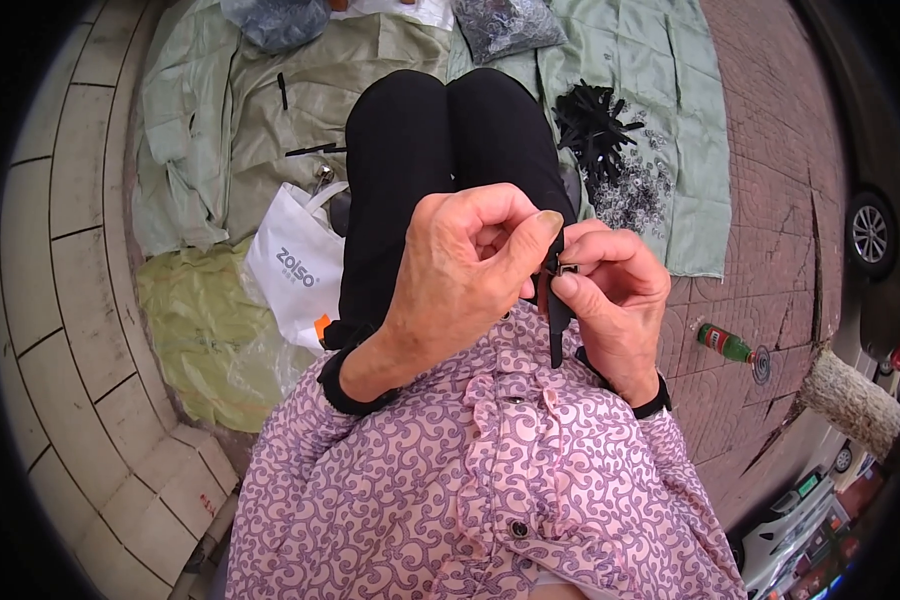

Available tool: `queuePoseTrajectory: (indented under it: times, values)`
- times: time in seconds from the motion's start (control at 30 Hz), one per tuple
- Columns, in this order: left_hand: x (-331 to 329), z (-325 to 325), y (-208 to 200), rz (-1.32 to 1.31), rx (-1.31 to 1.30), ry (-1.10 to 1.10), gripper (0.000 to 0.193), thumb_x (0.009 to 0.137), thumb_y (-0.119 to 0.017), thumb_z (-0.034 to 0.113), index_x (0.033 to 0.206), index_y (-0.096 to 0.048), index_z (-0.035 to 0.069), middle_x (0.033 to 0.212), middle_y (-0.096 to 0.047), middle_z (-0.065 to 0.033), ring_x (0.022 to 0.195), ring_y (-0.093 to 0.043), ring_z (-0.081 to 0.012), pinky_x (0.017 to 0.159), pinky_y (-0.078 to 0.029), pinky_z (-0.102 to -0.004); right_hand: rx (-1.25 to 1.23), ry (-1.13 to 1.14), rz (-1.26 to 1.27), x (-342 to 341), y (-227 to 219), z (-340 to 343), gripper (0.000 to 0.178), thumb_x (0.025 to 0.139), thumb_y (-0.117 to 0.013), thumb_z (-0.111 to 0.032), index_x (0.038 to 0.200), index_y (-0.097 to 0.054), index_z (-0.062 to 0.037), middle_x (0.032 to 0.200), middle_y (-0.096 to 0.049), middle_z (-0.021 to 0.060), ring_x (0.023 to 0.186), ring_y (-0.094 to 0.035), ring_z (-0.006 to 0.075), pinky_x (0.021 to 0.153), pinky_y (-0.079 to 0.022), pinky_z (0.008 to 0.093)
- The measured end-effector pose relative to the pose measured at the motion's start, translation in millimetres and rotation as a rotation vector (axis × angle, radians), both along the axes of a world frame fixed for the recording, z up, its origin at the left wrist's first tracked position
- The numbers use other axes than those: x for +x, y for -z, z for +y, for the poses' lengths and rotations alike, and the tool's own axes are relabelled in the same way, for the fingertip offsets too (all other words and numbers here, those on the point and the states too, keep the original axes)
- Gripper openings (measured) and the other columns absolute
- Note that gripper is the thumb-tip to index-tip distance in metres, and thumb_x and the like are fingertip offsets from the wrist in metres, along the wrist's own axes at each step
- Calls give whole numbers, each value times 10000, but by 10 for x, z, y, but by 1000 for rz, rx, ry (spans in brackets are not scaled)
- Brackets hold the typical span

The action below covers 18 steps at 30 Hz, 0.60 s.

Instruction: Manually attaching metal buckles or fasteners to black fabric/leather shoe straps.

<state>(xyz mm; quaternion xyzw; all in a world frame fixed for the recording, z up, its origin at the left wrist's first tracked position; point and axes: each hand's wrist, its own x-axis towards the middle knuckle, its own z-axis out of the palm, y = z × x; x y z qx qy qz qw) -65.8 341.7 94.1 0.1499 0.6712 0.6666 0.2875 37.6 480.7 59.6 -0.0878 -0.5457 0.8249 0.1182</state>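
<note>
Above my lap, both hands meet at a short black strap (557, 335) that hangs down between them. My left hand (460, 270) is closed, its thumb and forefinger pinching the strap near its upper part. A small metal buckle (568, 268) sits on the strap beside the right fingertips. Thumb and fingers of my right hand (615, 300) close around the buckle and strap. The fingers partly hide how the strap runs through the buckle. Beyond my right knee lies a pile of black straps (595, 125), with many small loose buckles (638, 195) scattered beside it.
Green sheets (690, 120) cover the ground ahead. A white tote bag (292, 260) and yellow-green sack (185, 345) lie at left, near loose straps (315, 150). Filled plastic bags (510, 28) lie far off. A green bottle (725, 343) and tree trunk (855, 400) are at right.
</note>
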Motion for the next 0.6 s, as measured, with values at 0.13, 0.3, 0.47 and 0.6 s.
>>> queuePoseTrajectory:
  times: [0.13, 0.3, 0.47, 0.6]
  values:
    - [2, -9, -13, 17, -28, 19, 196, 944, -616, 95, 779, -635, -9, 641, -615, -22, 522, -567, -53, 483, -432, -192, 32, 10, -14, 0, 1, -1, 191, 812, -707, 111, 982, -647, 46, 1048, -638, 135, 833, -618, 99, 711, -497, 210]
    - [15, 9, -14, 37, -19, 6, 200, 947, -609, 89, 776, -633, -11, 645, -611, -20, 522, -568, -53, 483, -433, -191, 56, 76, -21, 6, -36, -43, 172, 815, -702, 112, 960, -652, 35, 1043, -636, 130, 818, -595, 82, 678, -480, 196]
    - [35, 40, 13, 75, 31, -57, 223, 903, -664, 71, 719, -585, -28, 630, -608, -29, 504, -587, -59, 433, -419, -207, 119, 103, -11, 14, -48, -58, 163, 818, -691, 121, 946, -650, 30, 1041, -638, 119, 787, -583, 58, 641, -462, 173]
    - [48, 42, 28, 102, 39, -68, 227, 899, -663, 57, 708, -570, -23, 615, -580, -20, 495, -575, -56, 429, -405, -209, 79, 137, -58, 22, -74, -103, 160, 820, -683, 125, 942, -651, 26, 1035, -640, 109, 760, -573, 38, 615, -450, 156]
